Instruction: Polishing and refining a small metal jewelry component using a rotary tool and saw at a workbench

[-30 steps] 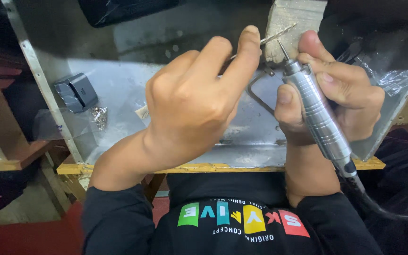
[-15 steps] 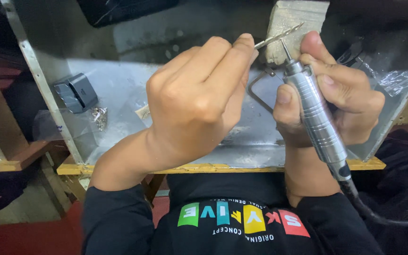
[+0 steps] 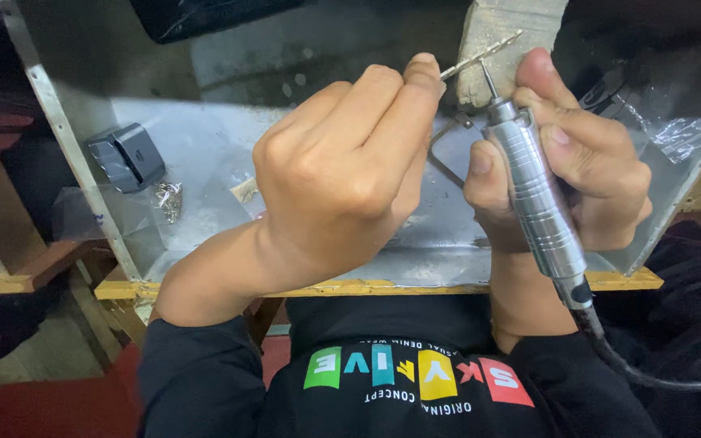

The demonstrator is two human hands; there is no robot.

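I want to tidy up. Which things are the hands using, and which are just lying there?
In use: thin silver metal pin in left hand; silver ribbed rotary handpiece in right hand.
Lying about: small grey box; crumpled shiny scrap; clear plastic bag.

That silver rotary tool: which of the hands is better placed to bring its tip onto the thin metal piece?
The right hand, probably. It already grips the silver rotary tool, its bit just below the thin metal piece pinched in the left hand.
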